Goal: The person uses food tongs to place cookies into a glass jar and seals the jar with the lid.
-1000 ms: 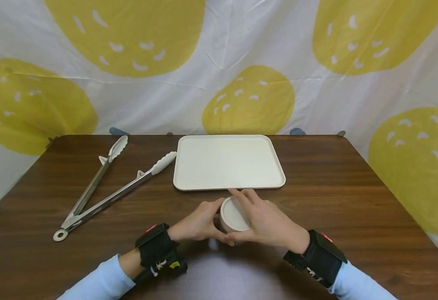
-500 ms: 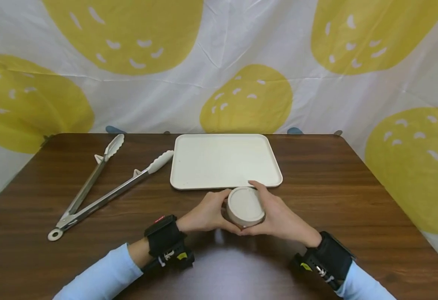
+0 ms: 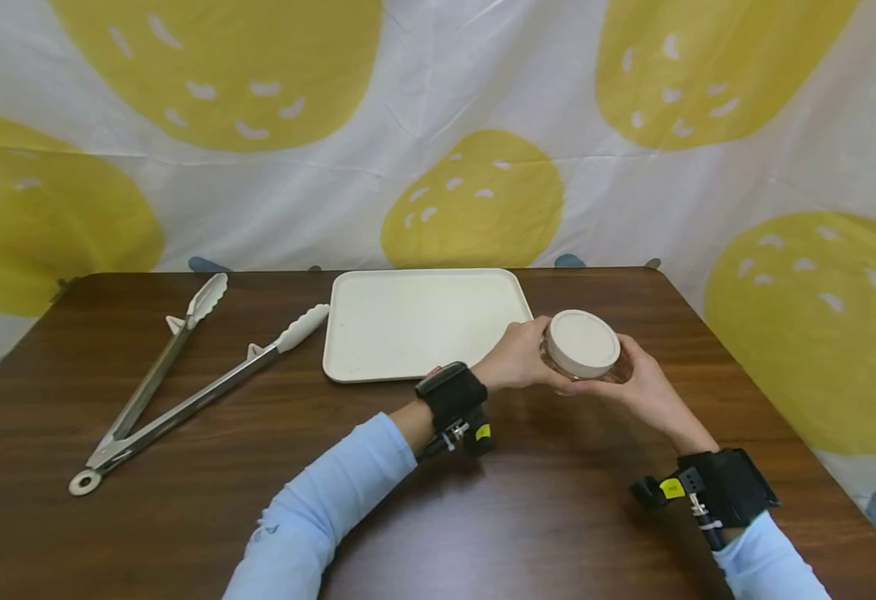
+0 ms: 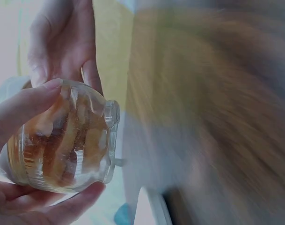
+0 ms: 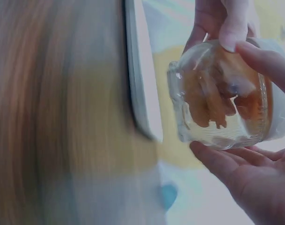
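Observation:
Both hands hold a clear glass jar (image 3: 583, 343) with a cream-white lid, lifted off the table to the right of the white tray. My left hand (image 3: 518, 358) grips its left side; my right hand (image 3: 651, 390) wraps the right side, with the thumbs close together on the near side. In the left wrist view the jar (image 4: 69, 136) has a rounded body and a footed glass base. Orange-brown tones show through the glass of the jar (image 5: 222, 96) in the right wrist view; whether these are contents or refraction I cannot tell.
A white rectangular tray (image 3: 415, 325) lies at the back middle, partly behind the left hand. Long metal tongs (image 3: 190, 404) with white tips lie spread open on the left of the brown table (image 3: 528, 517). A yellow-patterned cloth (image 3: 475, 200) hangs behind the table's back edge.
Both hands have carried the jar right and upward, from in front of the tray to beyond its right corner. The tray and tongs appear slightly further left as the view shifts.

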The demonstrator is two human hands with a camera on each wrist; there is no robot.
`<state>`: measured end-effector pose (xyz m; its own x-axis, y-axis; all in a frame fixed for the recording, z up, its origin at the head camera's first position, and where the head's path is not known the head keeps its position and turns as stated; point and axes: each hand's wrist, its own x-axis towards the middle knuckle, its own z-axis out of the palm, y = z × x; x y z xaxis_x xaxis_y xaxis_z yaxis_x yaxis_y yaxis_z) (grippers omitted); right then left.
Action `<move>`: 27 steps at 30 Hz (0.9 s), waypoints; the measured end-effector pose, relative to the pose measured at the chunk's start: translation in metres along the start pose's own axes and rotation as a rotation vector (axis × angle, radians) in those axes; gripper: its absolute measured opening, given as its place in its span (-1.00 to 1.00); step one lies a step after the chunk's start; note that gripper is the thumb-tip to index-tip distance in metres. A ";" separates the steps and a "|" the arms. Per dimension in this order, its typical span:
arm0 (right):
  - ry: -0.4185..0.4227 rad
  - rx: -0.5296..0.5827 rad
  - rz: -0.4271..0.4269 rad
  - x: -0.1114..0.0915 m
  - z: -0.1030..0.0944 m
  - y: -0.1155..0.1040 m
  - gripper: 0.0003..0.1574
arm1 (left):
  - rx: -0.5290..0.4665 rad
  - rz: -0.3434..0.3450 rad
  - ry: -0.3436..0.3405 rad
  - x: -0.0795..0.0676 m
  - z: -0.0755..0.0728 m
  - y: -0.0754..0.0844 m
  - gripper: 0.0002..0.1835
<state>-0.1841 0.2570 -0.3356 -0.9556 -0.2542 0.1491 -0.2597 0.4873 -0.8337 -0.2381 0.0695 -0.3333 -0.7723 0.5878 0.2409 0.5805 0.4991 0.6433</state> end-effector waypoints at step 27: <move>0.037 0.368 0.139 0.012 -0.036 0.058 -0.06 | 0.096 -0.272 -0.022 0.064 0.058 0.014 -0.30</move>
<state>-0.2150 0.3120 -0.3629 -0.9843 -0.1732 0.0348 -0.0666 0.1816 -0.9811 -0.2644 0.1515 -0.3510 -0.8980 0.4369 0.0525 0.3750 0.6975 0.6106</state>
